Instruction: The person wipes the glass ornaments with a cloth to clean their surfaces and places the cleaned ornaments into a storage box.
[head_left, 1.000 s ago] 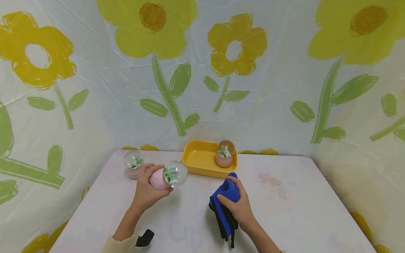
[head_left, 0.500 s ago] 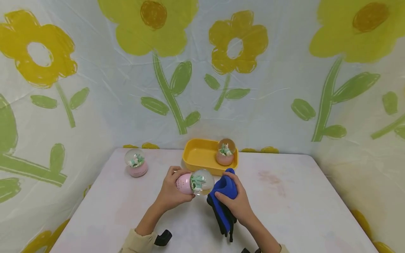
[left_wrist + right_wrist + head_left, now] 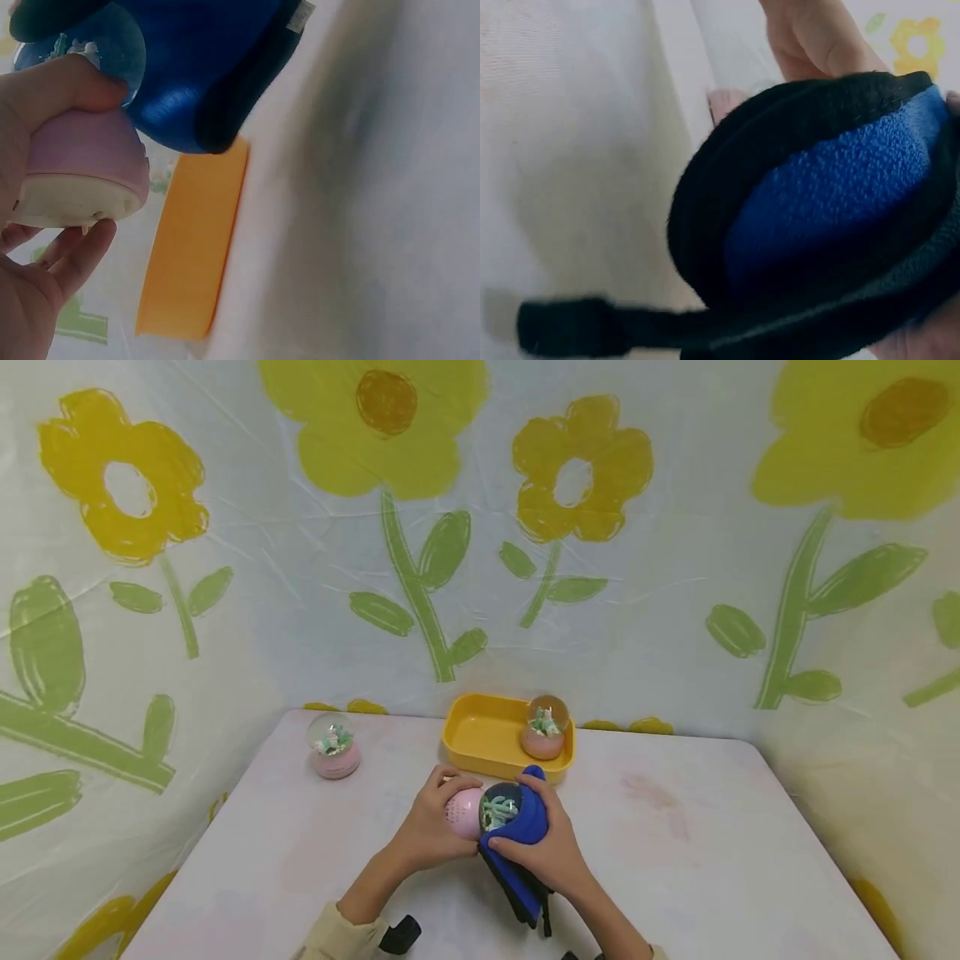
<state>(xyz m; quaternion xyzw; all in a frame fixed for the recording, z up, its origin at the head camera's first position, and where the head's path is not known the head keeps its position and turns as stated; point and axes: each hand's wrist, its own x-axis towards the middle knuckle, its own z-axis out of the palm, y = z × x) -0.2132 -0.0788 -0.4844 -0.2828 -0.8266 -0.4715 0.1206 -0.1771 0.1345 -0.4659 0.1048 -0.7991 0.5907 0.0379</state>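
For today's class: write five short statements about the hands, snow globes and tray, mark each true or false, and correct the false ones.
1. The left hand holds a snow globe. True.
2. The right hand holds a blue and black cloth. True.
3. The globe in the left hand is upright. False: it is tipped onto its side.
4. A pink-based globe stands on the table, left of the yellow tray. True.
5. The yellow tray contains two globes. False: it contains just one globe.
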